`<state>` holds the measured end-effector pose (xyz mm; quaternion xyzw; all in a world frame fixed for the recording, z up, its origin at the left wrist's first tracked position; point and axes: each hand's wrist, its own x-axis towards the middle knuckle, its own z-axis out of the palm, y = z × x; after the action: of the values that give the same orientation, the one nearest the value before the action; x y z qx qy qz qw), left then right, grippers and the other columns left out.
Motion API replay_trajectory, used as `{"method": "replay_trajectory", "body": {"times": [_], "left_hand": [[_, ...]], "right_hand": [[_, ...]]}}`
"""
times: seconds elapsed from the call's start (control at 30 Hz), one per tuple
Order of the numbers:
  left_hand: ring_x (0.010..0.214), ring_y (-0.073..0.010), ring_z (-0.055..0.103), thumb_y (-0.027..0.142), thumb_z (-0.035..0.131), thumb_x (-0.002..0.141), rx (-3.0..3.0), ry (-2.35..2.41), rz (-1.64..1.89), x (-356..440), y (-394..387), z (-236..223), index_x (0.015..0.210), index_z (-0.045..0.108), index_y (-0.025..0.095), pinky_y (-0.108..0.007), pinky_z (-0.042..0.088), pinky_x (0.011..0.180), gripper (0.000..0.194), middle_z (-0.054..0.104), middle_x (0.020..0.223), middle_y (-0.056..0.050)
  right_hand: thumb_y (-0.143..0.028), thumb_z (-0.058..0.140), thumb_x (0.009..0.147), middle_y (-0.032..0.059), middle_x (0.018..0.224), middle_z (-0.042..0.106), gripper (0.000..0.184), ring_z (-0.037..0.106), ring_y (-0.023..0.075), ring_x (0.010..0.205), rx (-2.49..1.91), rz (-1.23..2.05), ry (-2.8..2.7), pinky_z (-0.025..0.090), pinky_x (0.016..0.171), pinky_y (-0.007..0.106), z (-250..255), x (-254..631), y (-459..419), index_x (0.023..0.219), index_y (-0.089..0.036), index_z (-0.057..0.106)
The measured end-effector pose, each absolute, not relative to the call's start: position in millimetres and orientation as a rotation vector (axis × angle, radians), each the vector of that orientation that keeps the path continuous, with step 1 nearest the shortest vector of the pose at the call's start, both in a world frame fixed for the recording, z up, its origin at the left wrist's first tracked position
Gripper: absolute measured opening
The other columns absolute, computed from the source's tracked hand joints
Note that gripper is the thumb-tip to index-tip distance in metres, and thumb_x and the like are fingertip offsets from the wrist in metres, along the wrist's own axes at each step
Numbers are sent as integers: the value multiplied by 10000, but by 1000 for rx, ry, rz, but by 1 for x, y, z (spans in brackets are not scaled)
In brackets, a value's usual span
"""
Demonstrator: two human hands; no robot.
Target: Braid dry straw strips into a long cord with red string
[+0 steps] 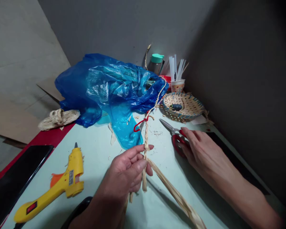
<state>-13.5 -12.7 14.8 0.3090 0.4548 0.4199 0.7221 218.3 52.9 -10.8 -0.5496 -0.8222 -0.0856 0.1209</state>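
My left hand [128, 171] pinches the braid [146, 136] near its lower end, thumb pressed toward the fingers — I take it this stops the plait loosening where the loose strands [171, 186] part below. Farther up the braid, a red cord [138, 124] juts off to one side, perhaps marking or binding that spot. To the braid's right, my right hand [197, 146] has its fingers curled at the red handles of the scissors [169, 126]; how firmly they grip, I cannot tell. Left of the braid lies the yellow glue gun [73, 178], nozzle facing away, which likely keeps its tip clear of my wrist.

The braid is pale, dry-looking fibre, knobbly where plaited; the strands are flatter, like creased ribbon. Beyond the braid to the left sprawls the blue plastic bag [97, 82], thin, shiny and crinkled. Beyond it to the right sits the woven basket [192, 105] — shallow, rounded, dotted with holes, blue along its rim.
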Motion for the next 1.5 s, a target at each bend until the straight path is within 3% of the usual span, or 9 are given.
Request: {"method": "replay_trajectory", "body": {"times": [0.1,0.17,0.3,0.4,0.57,0.77,0.97,1.2,1.5], "left_hand": [[381,12,211,292,623,764,726,1059,934,-11,-13,18,1241,558,144,-184,141,385,504,588,701,-21],[392,7,226,261,611,771,746,1100,947,-9,-14,18,1267,550,149,-183,163,392,513,597,709,-25],[480,-39,402,254,615,768,870,1232,1029,-8,-16,14,1232,596,158,-186,329,467,474,597,710,-12],[701,-117,563,250,603,777,1131,1362,1052,-9,-16,12,1200,627,166,-229,456,673,433,651,792,-27],[802,-155,623,261,563,809,1345,1444,975,-11,-14,9,1246,590,174,-246,489,758,446,706,897,-38],[708,-156,646,258,617,768,1319,1492,922,-7,-16,9,1217,600,166,-243,499,707,459,722,780,-17],[697,-153,634,252,575,799,1432,1511,842,-7,-19,13,1127,647,176,-235,467,693,344,719,747,3],[763,-167,619,264,420,890,1608,1510,751,-13,-18,15,1115,620,184,-242,415,722,312,700,784,5],[668,-145,563,252,413,877,1651,1583,705,-10,-12,18,759,599,204,-239,369,666,225,646,679,23]], "right_hand": [[-312,399,931,159,987,595,278,566,255,867,-1501,-97,-2414,446,767,392,-2,206,47,1028,-131,587],[-308,395,942,146,1078,591,289,576,239,921,-1360,211,-2411,460,786,365,12,193,38,1104,-152,576],[-345,406,955,47,946,650,257,608,175,851,-1103,1024,-2363,483,722,278,31,165,23,1107,-221,572],[-329,362,976,9,890,647,238,601,137,804,-1032,1287,-2252,460,706,241,30,153,22,1040,-215,561],[-322,358,975,-11,805,611,247,549,121,737,-1007,1194,-2259,388,661,238,20,151,26,869,-194,541],[-320,491,899,-42,577,485,241,414,90,537,-1131,1126,-2245,249,492,228,16,159,27,710,-171,513],[-286,482,869,-47,567,403,238,336,79,521,-1151,1396,-2081,233,456,219,10,162,24,669,-160,510],[-280,476,855,-54,574,328,231,272,81,535,-1178,1412,-2036,215,454,219,8,161,22,655,-166,462],[-304,504,833,-55,557,359,247,301,78,518,-1167,1386,-2103,223,456,209,4,163,26,633,-170,450]]}}
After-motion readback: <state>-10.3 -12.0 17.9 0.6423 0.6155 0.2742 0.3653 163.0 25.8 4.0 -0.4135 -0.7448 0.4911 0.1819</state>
